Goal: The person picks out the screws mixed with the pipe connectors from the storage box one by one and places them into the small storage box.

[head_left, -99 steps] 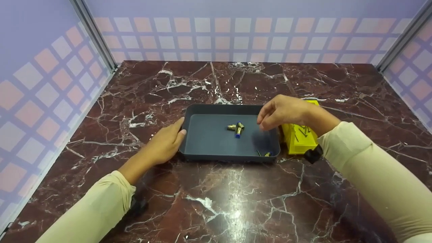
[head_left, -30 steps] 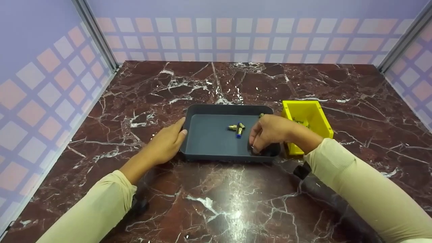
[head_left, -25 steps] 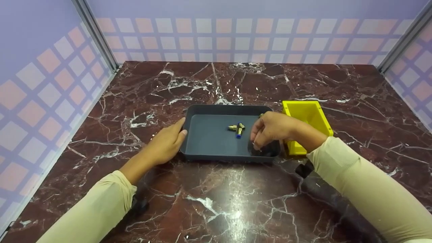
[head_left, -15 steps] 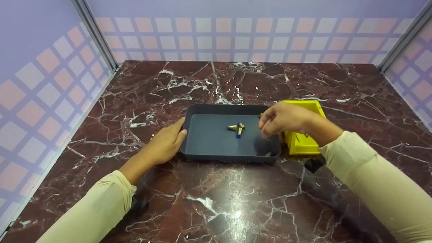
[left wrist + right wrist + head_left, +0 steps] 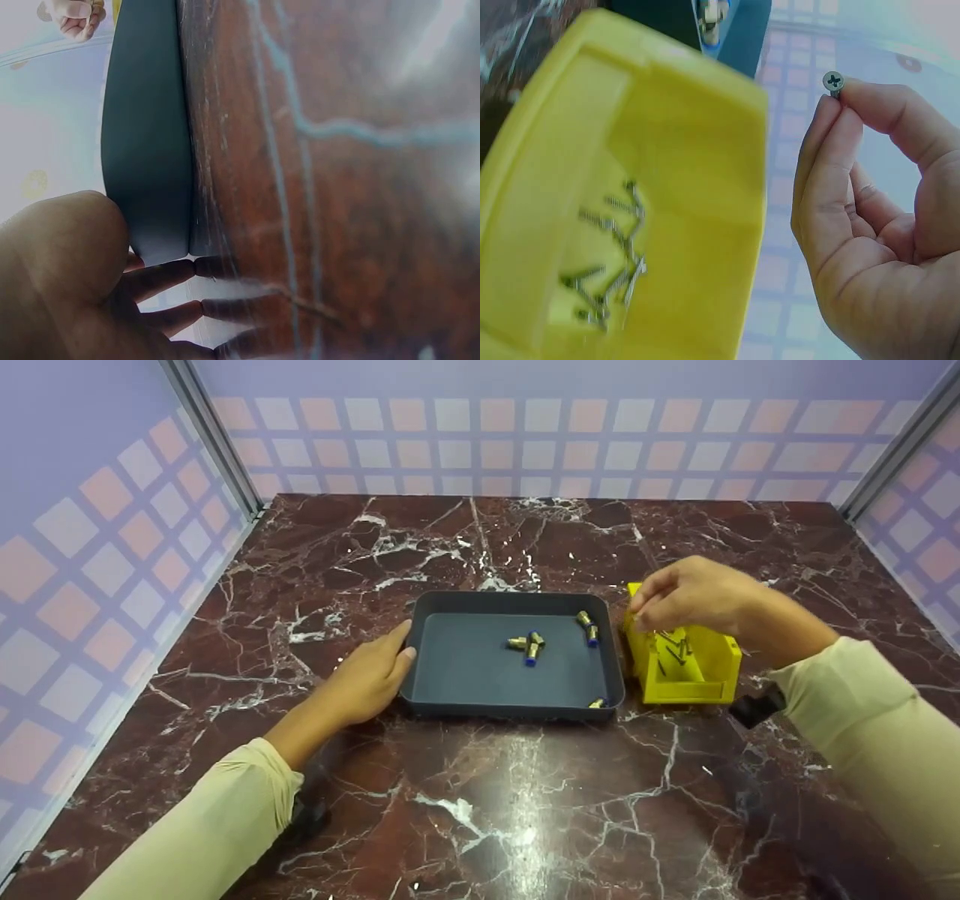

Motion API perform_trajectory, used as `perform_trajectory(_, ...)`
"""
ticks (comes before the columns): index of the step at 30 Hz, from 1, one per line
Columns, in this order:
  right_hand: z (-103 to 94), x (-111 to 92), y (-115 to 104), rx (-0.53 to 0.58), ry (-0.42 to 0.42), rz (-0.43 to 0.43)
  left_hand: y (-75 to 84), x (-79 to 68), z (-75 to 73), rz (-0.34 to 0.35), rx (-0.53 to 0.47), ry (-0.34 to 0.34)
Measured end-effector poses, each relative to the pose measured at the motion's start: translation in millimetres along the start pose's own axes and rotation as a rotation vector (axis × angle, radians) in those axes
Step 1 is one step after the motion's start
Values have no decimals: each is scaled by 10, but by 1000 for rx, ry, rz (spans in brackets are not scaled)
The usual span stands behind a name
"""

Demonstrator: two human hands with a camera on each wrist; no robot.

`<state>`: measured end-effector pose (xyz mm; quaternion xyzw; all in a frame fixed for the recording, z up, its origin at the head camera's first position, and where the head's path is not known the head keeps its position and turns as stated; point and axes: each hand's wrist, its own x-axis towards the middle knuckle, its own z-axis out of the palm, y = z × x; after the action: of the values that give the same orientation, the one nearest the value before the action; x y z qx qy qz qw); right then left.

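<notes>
My right hand (image 5: pixel 701 596) is raised over the back left part of a yellow bin (image 5: pixel 686 691). Thumb and fingertips pinch a small cross-head screw (image 5: pixel 833 82), its head upward in the right wrist view. Several more screws (image 5: pixel 615 289) lie loose on the bin's floor. Left of the bin stands a dark grey tray (image 5: pixel 465 682). My left hand (image 5: pixel 367 675) rests against its left wall, fingers extended; in the left wrist view the fingers (image 5: pixel 161 281) reach the tray's lower edge.
Brass fittings with blue collars lie in the tray: a cluster (image 5: pixel 531 649) mid-floor, a pair (image 5: pixel 589 630) at the back right, and one (image 5: pixel 597 703) partly hidden at the front right corner. Patterned panels enclose the marble-look table (image 5: pixel 480 795).
My right hand dipped into the tray's right side, then rose and moved right over the bin, now with a screw. The dark screw-like piece in the tray's front right corner is gone. Left hand unmoved.
</notes>
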<state>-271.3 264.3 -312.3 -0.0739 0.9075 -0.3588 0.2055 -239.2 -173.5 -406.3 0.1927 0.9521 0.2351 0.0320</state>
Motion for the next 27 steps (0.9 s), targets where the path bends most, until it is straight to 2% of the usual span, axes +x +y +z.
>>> perform_trajectory(4,-105,-19,114,37,46,21,-1,2,3,-5,-1,-1)
perform_trajectory(6,-144,-11,173,93,45,30,-4,2,7,-5,-2,0)
perform_trajectory(10,-205,-3,283,111,52,62,-7,-1,13,-3,-4,4)
perform_trajectory(17,-261,2,392,-11,99,86,-4,-3,7,-5,-2,-1)
perform_trajectory(27,-279,-19,420,-83,97,98,-4,1,5,9,1,4)
